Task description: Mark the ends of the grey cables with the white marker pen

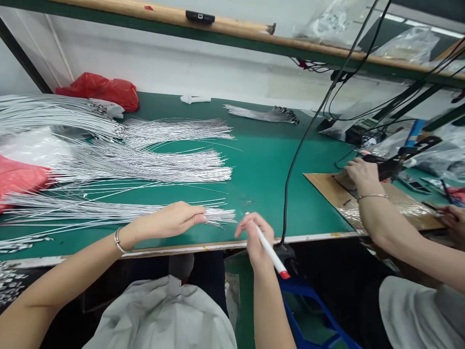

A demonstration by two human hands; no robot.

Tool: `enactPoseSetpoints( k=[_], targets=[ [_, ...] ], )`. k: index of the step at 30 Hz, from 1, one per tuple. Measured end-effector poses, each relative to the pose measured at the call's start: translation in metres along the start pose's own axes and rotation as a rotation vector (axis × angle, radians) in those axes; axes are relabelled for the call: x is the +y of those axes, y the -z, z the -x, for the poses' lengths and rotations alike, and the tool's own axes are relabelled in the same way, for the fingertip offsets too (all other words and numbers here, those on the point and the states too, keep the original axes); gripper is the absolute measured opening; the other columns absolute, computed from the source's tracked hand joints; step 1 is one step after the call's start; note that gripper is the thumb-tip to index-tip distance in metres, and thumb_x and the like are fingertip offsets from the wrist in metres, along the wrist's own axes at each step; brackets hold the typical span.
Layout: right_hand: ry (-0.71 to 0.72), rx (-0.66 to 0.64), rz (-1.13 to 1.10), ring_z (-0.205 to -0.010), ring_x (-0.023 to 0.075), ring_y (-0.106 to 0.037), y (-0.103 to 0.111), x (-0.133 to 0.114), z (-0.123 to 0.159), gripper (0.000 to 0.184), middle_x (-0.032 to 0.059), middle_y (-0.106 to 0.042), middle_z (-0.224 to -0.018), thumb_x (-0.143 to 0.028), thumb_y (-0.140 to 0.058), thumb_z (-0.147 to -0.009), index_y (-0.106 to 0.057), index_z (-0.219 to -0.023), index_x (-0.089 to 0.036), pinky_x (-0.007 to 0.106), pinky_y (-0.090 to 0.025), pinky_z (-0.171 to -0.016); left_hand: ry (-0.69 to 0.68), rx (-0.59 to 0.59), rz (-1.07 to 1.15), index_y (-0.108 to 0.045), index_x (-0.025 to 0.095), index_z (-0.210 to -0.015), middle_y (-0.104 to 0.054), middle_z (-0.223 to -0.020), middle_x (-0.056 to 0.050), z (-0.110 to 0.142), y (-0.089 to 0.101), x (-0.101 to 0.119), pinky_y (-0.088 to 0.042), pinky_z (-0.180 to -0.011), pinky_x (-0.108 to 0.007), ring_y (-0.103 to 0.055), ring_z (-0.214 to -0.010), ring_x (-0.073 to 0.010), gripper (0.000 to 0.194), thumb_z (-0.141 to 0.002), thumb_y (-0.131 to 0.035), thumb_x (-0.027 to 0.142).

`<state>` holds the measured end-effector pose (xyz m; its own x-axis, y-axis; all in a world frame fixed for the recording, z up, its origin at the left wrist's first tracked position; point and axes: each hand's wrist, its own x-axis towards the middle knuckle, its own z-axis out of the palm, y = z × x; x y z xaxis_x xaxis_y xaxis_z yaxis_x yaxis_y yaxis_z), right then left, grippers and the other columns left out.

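Observation:
My left hand [170, 221] is closed over the near bundle of thin silvery-white wires [222, 215], close to its right ends. The tips of those wires fan out a little past my thumb. Just to their right, my right hand [257, 240] grips a white marker pen [269, 251] with a red back end. Its tip points toward the table, apart from the wires as far as I can see. Beyond my left hand lie a middle wire bundle [189, 165] and a farther one [181, 131].
A black cable [300, 152] hangs down to the table edge right of my hand. A co-worker's hand [363, 174] works over cardboard [327, 191]. Red bags [105, 92] lie at left; a small wire bundle [261, 114] and a white object [195, 99] lie at the back.

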<state>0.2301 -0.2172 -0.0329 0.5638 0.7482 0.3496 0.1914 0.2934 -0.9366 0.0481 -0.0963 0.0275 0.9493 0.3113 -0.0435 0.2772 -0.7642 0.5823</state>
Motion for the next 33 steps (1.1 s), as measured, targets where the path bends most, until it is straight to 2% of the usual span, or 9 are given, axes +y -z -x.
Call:
enactPoseSetpoints(
  k=[2,4,7,12,18,21,26,31,33],
  targets=[
    [-0.088,-0.271,0.012,-0.040,0.0096,-0.042,0.001,0.001,0.009,0.031,-0.0054,-0.050,-0.041,-0.041,-0.056,-0.080,-0.051,-0.058,-0.020,0.025,-0.039,-0.051,-0.049,-0.010,0.026,-0.057,0.019,-0.080,-0.060,-0.071,-0.001,-0.001,-0.001,0.002,-0.034,-0.061,-0.024,-0.052,-0.063,-0.0140,0.041,-0.097,-0.028,0.042],
    [-0.143,-0.386,0.010,-0.040,0.0093,-0.040,-0.003,-0.001,0.015,0.037,-0.0049,-0.047,-0.040,-0.042,-0.051,-0.084,-0.047,-0.055,-0.020,0.023,-0.034,-0.046,-0.090,-0.042,0.091,-0.058,0.017,-0.073,-0.058,-0.068,-0.001,-0.001,-0.003,0.003,-0.034,-0.061,-0.024,-0.051,-0.063,-0.0134,0.044,-0.096,-0.031,0.042],
    [-0.177,-0.378,0.017,-0.040,0.0087,-0.038,-0.008,-0.007,0.018,0.043,-0.0050,-0.044,-0.039,-0.042,-0.046,-0.089,-0.043,-0.052,-0.020,0.023,-0.033,-0.047,-0.072,-0.106,0.234,-0.061,0.014,-0.069,-0.054,-0.062,-0.001,-0.002,-0.005,0.002,-0.035,-0.054,-0.022,-0.049,-0.056,-0.0114,0.044,-0.093,-0.039,0.044],
    [-0.193,-0.394,0.061,-0.041,0.0085,-0.038,-0.007,-0.013,0.017,0.045,-0.0052,-0.042,-0.039,-0.043,-0.045,-0.090,-0.042,-0.051,-0.020,0.023,-0.033,-0.049,-0.009,-0.203,0.453,-0.067,0.012,-0.086,-0.061,-0.073,-0.004,-0.006,-0.008,-0.002,-0.037,-0.047,-0.017,-0.053,-0.053,-0.0090,0.038,-0.088,-0.048,0.045],
    [-0.144,-0.402,0.112,-0.044,0.0084,-0.039,-0.003,-0.012,0.022,0.044,-0.0046,-0.044,-0.042,-0.041,-0.047,-0.090,-0.043,-0.051,-0.019,0.023,-0.032,-0.050,0.061,-0.194,0.522,-0.064,0.010,-0.078,-0.055,-0.060,-0.001,-0.012,-0.017,0.002,-0.036,-0.045,-0.016,-0.051,-0.048,-0.0082,0.040,-0.087,-0.049,0.047],
    [-0.120,-0.346,0.130,-0.043,0.0083,-0.039,-0.002,-0.010,0.026,0.044,-0.0044,-0.045,-0.043,-0.041,-0.047,-0.090,-0.044,-0.052,-0.019,0.023,-0.032,-0.049,0.065,-0.202,0.549,-0.064,0.011,-0.083,-0.056,-0.067,-0.001,-0.013,-0.020,0.004,-0.035,-0.044,-0.017,-0.047,-0.048,-0.0073,0.038,-0.085,-0.052,0.046],
    [-0.093,-0.308,0.127,-0.040,0.0085,-0.041,0.000,-0.005,0.029,0.039,-0.0054,-0.047,-0.041,-0.041,-0.049,-0.088,-0.049,-0.056,-0.019,0.024,-0.039,-0.053,-0.073,-0.209,0.388,-0.065,0.011,-0.081,-0.049,-0.060,0.001,-0.013,-0.019,0.008,-0.028,-0.046,-0.019,-0.037,-0.050,-0.0076,0.041,-0.090,-0.042,0.044],
    [0.038,0.146,0.253,-0.066,0.0172,-0.065,0.002,-0.004,0.037,0.030,0.0038,-0.070,-0.071,-0.034,-0.046,-0.090,-0.063,-0.105,-0.016,0.034,-0.049,-0.075,0.017,-0.147,0.361,-0.063,0.014,-0.086,-0.053,-0.065,0.001,-0.010,-0.015,0.013,-0.033,-0.051,-0.019,-0.044,-0.056,-0.0094,0.040,-0.092,-0.037,0.045],
    [0.097,0.184,0.331,-0.071,0.0178,-0.066,-0.001,-0.005,0.044,0.034,0.0059,-0.071,-0.079,-0.028,-0.044,-0.091,-0.060,-0.118,-0.016,0.034,-0.050,-0.077,0.026,-0.145,0.335,-0.062,0.015,-0.086,-0.053,-0.067,0.001,-0.009,-0.013,0.015,-0.033,-0.052,-0.019,-0.044,-0.057,-0.0097,0.040,-0.093,-0.035,0.044]
  ],
)
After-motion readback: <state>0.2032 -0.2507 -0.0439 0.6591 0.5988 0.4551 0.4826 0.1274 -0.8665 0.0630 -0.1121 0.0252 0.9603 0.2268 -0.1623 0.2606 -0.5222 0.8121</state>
